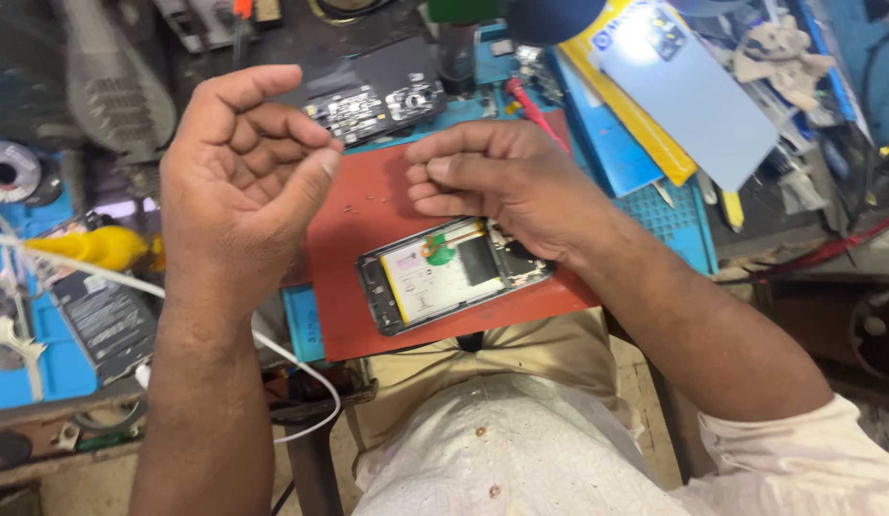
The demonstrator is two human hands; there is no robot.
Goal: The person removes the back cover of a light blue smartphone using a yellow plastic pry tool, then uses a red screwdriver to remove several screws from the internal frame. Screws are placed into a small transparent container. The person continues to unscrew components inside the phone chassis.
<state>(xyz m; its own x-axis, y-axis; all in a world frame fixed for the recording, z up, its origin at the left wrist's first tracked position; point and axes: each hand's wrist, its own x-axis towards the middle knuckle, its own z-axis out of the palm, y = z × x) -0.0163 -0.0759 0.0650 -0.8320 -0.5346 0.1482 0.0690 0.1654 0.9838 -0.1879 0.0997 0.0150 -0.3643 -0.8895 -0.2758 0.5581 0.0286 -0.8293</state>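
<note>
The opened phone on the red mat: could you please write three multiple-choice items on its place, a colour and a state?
1. Where does the opened phone with its back cover off lie?
A on the red rubber mat
B on the blue grid mat
C in a hand

2. What colour is the round sticker on it?
A blue
B green
C white

3. How is the left hand?
A flat on the mat
B raised, fingers curled
C gripping the phone

Answers: 1 A, red shows all round the phone; 2 B, it is plainly green; 3 B, it hangs curled above the mat.

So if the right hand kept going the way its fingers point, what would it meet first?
Probably the left hand: the right hand has its fingers curled leftward over the red mat, a small gap apart. Relative height is unclear.
</note>
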